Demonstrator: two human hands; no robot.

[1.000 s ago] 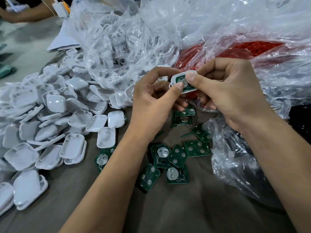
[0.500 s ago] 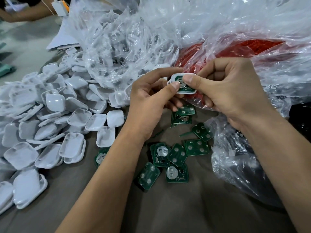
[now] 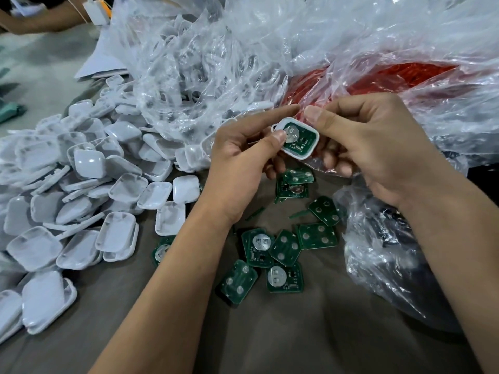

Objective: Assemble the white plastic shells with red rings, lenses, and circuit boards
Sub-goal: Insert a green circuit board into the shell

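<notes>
**A:** What are you holding there, near the middle of the frame?

**B:** I am holding one white shell [image 3: 298,139] up off the table [image 3: 324,333], with a green circuit board [image 3: 299,137] sitting inside it, round metal disc facing up; my left hand [image 3: 243,155] is curling round its left edge, thumb pressing on the rim, forefinger stretching out above it; my right hand [image 3: 378,147] is pinching the upper right corner between thumb and the fingers tucked beneath; so both grips are closing on the same piece, neither one hanging loose.

**A:** How is it handling?

**B:** I am judging it light and stiff; thin moulded plastic, smooth enough to slip; the board looks rigid but I would guess its small parts are fragile; so I am keeping my fingers on the shell's rim and corners, not on the board's face.

**A:** And the rest of the parts?

**B:** Loose boards [image 3: 272,255] are lying on the table just below my hands, some showing the disc, some the three pads; empty shells [image 3: 89,201] are heaping up across the left of the frame; red rings [image 3: 391,76] are showing through a clear bag [image 3: 337,41] in the upper right, right behind my fingers; I am not making out any lenses.

**A:** Is the board seated?

**B:** It is looking nearly level in the shell; whether it is fully pressed home I cannot tell.
</notes>
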